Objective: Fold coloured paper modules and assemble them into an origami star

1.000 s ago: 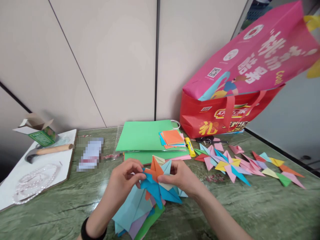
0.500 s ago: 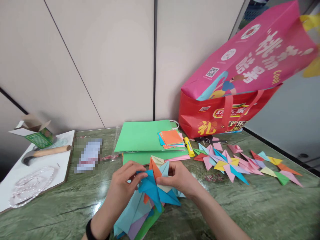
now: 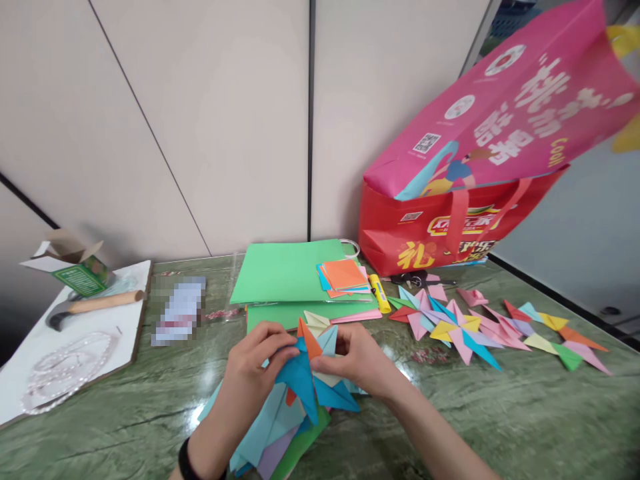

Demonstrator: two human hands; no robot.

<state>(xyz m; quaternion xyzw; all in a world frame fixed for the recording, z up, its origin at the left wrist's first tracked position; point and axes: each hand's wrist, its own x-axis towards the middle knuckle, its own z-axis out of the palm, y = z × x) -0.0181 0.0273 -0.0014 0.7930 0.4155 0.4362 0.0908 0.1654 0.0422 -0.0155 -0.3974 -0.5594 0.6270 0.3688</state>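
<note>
Both my hands grip a folded paper star made of blue, orange, cream and light blue pieces, just above the green marble table. My left hand pinches its left side, fingers closed on the blue part. My right hand pinches its right side. Under the star lies a loose pile of light blue, purple and green paper sheets.
Behind the hands lie green paper sheets with a small stack of coloured squares and a yellow glue stick. Several folded paper pieces spread to the right. A red bag and a pink bag stand back right. A board with a hammer sits left.
The hands have turned the paper star slightly, and its orange point now sits lower and more hidden. The pile of sheets under it has shifted a little leftward.
</note>
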